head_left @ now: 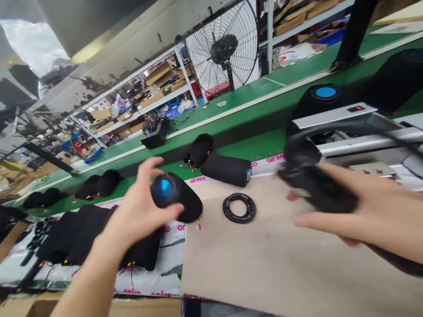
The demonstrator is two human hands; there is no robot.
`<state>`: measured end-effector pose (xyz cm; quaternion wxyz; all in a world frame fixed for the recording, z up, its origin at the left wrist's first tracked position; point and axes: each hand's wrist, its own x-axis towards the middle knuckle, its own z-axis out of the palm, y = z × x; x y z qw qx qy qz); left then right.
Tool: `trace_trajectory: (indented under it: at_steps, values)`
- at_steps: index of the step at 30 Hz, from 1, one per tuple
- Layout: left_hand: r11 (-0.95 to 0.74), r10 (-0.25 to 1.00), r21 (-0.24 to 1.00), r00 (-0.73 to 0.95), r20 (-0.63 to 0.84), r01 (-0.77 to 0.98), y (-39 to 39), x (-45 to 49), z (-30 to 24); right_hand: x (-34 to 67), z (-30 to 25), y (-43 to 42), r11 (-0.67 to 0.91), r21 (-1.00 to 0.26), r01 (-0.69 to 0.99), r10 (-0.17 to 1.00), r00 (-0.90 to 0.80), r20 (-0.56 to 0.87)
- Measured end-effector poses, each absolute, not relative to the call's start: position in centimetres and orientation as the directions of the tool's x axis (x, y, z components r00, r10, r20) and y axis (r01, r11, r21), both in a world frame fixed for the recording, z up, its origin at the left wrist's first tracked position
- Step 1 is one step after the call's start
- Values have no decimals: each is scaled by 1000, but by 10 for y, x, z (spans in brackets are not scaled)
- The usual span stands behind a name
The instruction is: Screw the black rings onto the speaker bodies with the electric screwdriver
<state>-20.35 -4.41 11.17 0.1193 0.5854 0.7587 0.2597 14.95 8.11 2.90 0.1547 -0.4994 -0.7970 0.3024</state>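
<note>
My left hand [140, 210] is closed round the end of a black fabric-covered cylinder [177, 197] with a blue cap, held tilted above the work mat. My right hand [344, 208] grips a black handheld tool [312, 178] with a cable trailing back along my arm; the tool is blurred by motion. Between the hands a black ring [239, 207] lies flat on the brown mat [274, 265]. Just beyond it a second black cylinder [225, 169] lies on its side.
Several more black cylinders [84, 231] lie in a row at the left. A grey machine [353, 130] stands at the right. Behind runs a green conveyor belt [253, 121] carrying black parts, with a standing fan [225, 54] and shelves beyond.
</note>
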Motion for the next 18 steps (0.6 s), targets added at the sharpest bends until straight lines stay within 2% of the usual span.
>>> trace_trajectory:
  at_steps: [2, 4, 7, 9, 11, 13, 18]
  values:
    - [176, 972, 562, -234, 34, 809, -66, -174, 85, 111, 35, 90, 318, -612, 724, 855, -498, -144]
    - [135, 980, 637, -196, 26, 759, -81, -154, 53, 79, 34, 98, 386, -608, 694, 792, -587, -168]
    - [-21, 950, 864, -258, 173, 504, -91, -134, 2, 51, 22, 105, 460, -610, 645, 701, -686, -197]
    - [-175, 886, 938, -367, 282, 298, -91, -126, -28, 43, 11, 105, 493, -629, 601, 630, -745, -218]
    - [-269, 836, 946, -444, 323, 181, -89, -121, -49, 39, 0, 104, 518, -658, 546, 560, -798, -221]
    - [-287, 834, 947, -448, 322, 146, -87, -122, -59, 37, -10, 102, 538, -682, 495, 509, -836, -206]
    - [-225, 928, 951, -251, 275, 211, -92, -142, -57, 35, -23, 99, 560, -685, 466, 503, -848, -166]
